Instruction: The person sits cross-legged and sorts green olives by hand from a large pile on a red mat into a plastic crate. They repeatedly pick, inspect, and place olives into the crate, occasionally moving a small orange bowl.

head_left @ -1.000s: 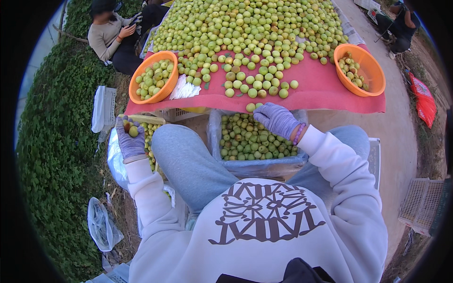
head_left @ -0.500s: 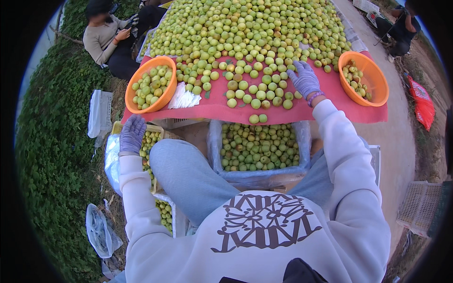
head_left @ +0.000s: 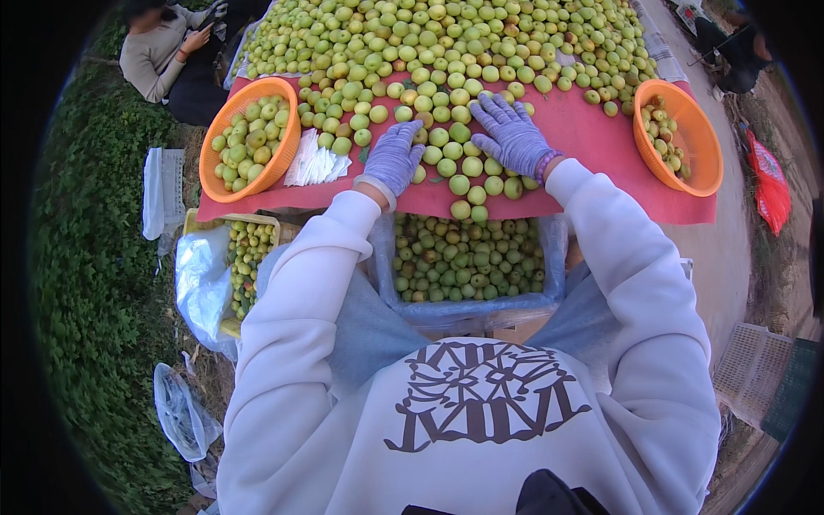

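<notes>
A large heap of small round yellow-green fruits (head_left: 481, 39) covers the far part of a red cloth (head_left: 592, 167). My right hand (head_left: 515, 142), in a purple-grey knit glove, lies palm down over the near fruits with its fingers stretched. On the left side of the same loose fruits is my left hand (head_left: 393, 160), gloved alike, with extended fingers and no fruit visible in it. Several fruits lie between the hands down to the cloth's front edge. Below that edge, between my knees, stands a crate lined with blue plastic (head_left: 470, 309), holding many such fruits. Both palms are hidden.
Orange baskets with fruits stand at left (head_left: 287, 142) and right (head_left: 708, 163). White slips (head_left: 316, 163) lie beside the left one. A yellow crate (head_left: 230, 326) of fruits stands by my left knee. A person (head_left: 167, 56) sits far left; empty-looking crates (head_left: 755, 369) lie right.
My left hand has come from beside the left basket onto the cloth by the fruits. My right hand has moved left over the near fruits. The view has shifted slightly.
</notes>
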`<state>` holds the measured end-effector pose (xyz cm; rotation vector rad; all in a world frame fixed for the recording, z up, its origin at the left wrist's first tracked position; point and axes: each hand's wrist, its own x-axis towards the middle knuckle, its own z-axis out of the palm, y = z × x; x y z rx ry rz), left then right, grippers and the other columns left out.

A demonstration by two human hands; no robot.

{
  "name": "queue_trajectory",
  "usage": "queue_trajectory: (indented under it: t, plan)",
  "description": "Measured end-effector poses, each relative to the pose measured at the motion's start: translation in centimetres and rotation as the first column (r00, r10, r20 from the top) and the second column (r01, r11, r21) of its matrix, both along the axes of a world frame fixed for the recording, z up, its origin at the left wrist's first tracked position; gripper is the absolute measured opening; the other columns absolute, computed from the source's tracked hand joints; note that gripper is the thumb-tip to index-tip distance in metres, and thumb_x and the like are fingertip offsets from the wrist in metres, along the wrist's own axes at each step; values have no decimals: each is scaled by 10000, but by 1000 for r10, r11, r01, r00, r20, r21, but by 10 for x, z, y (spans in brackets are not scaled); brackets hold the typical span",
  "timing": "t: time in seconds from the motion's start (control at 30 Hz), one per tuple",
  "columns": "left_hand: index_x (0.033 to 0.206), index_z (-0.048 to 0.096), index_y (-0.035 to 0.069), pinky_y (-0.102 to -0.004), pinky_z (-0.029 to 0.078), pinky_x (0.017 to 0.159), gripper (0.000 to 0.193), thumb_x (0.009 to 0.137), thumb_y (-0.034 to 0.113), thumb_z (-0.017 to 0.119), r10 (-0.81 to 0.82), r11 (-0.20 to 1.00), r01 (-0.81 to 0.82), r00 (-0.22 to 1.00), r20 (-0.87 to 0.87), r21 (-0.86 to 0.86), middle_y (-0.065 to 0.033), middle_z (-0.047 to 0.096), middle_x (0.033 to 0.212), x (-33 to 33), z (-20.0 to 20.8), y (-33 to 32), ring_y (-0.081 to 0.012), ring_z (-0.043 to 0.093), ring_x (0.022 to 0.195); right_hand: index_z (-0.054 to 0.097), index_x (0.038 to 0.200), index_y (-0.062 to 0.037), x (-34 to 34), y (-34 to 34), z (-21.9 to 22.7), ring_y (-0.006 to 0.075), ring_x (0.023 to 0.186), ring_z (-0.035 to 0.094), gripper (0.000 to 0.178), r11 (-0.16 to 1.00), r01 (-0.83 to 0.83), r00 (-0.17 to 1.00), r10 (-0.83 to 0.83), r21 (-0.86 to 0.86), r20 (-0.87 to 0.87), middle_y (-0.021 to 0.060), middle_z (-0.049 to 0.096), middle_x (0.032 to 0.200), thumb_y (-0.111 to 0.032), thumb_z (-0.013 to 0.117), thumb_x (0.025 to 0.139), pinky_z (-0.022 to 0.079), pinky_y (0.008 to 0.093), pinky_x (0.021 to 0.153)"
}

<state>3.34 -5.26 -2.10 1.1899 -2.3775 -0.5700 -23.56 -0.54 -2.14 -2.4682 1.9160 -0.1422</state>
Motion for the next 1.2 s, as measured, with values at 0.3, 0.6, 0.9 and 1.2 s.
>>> queue_trajectory:
  t: [0.3,0.6,0.9,1.2]
  plan:
    - [1285,559,67,-426,438,994,500,827,181,722,-48,999,48,998,-35,-7,-183,575,1179,-12,9,13,-354,549,1125,580,1306,-139,-23,51,32,300,1176,543,426,912,409,802,-368,17,471,119,604,1220,-297,627,913,427,383,1015]
    - [1306,532,66,-425,416,1031,591,784,214,768,-191,980,195,977,-98,31,-187,535,1234,-22,7,48,-364,510,1170,622,1164,-164,60,81,19,307,1086,535,439,977,111,992,-100,-181,71,90,583,1139,-370,702,785,406,502,895]
    - [1291,540,57,-403,436,1014,553,787,129,757,-268,958,274,960,-80,80,-174,539,1228,-12,20,70,-353,524,1152,597,1207,-110,41,72,31,245,1063,589,396,998,13,832,-48,66,553,66,596,1147,-203,702,837,486,384,894]
    - [1332,497,60,-423,458,1002,512,880,192,699,-243,968,244,865,-439,-57,-164,561,1188,-23,49,78,-338,539,1148,458,1354,22,32,94,61,252,1140,603,468,816,-539,-548,-529,210,648,143,566,1304,-114,618,936,508,348,972]
